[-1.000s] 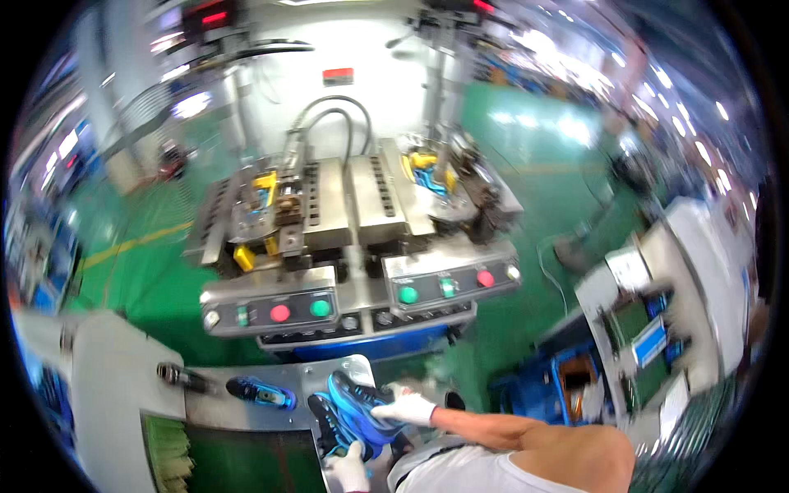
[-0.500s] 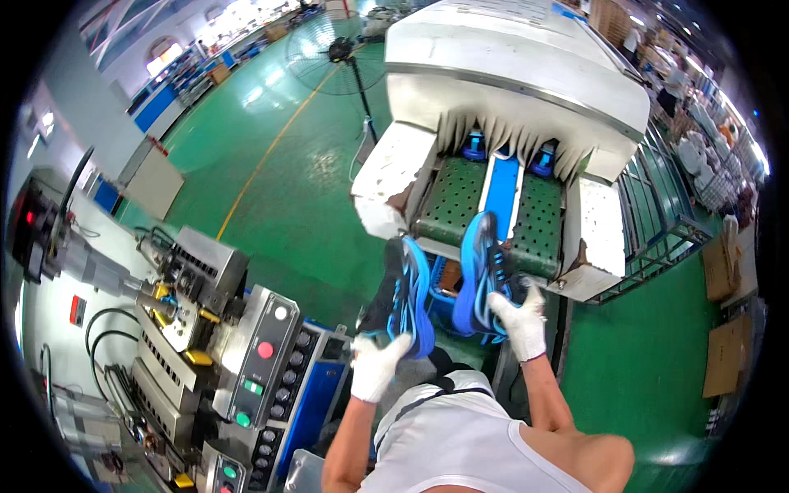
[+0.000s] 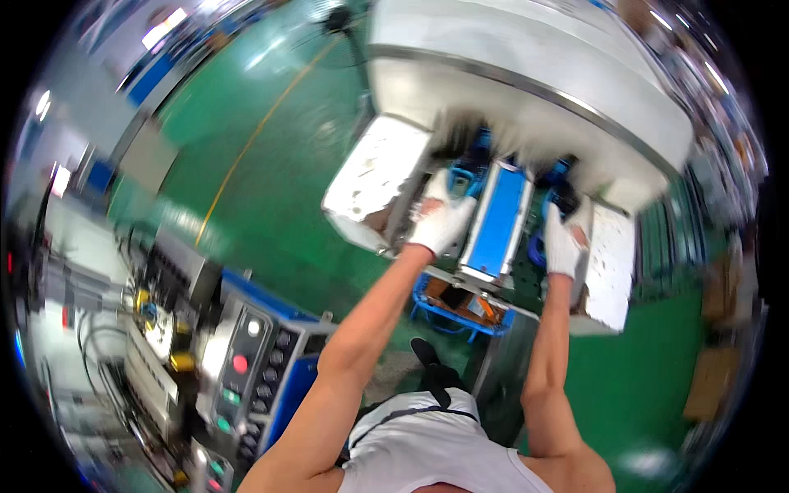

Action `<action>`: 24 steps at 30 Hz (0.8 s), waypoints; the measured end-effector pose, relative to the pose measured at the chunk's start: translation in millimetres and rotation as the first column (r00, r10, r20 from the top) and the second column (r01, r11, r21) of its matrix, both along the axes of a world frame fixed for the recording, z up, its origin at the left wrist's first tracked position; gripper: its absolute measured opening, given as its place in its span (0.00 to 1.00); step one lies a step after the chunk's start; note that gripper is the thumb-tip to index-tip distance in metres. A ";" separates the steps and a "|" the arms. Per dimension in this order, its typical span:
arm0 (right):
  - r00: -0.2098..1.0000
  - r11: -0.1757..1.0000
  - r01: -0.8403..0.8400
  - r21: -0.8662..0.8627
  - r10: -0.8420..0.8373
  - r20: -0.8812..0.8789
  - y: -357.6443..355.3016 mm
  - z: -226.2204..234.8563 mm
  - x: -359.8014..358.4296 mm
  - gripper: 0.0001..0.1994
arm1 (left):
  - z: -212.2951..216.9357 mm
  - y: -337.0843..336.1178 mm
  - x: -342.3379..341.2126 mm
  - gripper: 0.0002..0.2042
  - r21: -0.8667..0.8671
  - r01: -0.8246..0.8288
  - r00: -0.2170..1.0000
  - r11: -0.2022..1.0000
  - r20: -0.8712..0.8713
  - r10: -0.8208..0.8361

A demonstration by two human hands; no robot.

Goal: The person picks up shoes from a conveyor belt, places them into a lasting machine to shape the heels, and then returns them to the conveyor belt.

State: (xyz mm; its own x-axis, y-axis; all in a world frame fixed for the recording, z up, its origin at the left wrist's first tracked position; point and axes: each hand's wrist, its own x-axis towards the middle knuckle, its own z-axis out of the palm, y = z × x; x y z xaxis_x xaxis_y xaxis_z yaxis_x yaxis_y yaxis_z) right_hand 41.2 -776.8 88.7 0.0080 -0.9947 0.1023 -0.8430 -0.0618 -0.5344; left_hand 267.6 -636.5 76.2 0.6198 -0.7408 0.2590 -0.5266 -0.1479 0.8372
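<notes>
Both my arms reach out to the mouth of a large white machine. My left hand, in a white glove, is closed round the near end of a black and blue sneaker on the left green belt. The far part of that sneaker passes under the fringe curtain. My right hand, gloved too, grips a second black and blue sneaker on the right belt. Motion blurs the fingers and partly covers both shoes. A blue strip runs between the two belts.
White side housings flank the belts. Under the belt end sits a blue basket with small items. A control panel with coloured buttons stands at my left, a fan at the far left. Cardboard boxes lie to the right.
Both hands have moved forward, carrying the sneakers from in front of my body onto the belts at the curtain. My view has shifted closer to the machine.
</notes>
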 end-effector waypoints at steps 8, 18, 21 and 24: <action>0.328 0.347 -0.932 0.109 0.671 0.665 274.3 -110.2 120.0 0.31 | -165.0 391.6 -92.7 0.27 0.593 -0.102 0.915 0.799 -0.259 0.309; -0.385 -0.477 -0.703 0.528 0.879 0.281 515.1 -242.9 98.9 0.36 | -141.2 895.2 -590.4 0.28 0.462 -0.359 -0.884 -0.811 0.110 0.454; -0.503 -0.406 -0.648 0.645 0.863 0.038 542.7 -264.0 100.9 0.37 | -127.9 926.8 -692.5 0.29 0.579 -0.127 -0.853 -0.805 0.350 0.387; -0.726 -0.443 -0.587 0.677 0.659 -0.198 572.9 -264.1 94.0 0.37 | -146.5 922.8 -824.6 0.31 0.601 -0.028 -0.844 -0.798 0.414 0.341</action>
State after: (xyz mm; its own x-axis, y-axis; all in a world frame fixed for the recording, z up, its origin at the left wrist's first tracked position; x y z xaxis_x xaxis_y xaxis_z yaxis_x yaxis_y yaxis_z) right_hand 135.3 -203.9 -175.4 0.6149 0.5084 -0.6028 0.4568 -0.8528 -0.2532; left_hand -557.0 286.3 -70.3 -0.3637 0.9314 -0.0120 0.8969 0.3537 0.2654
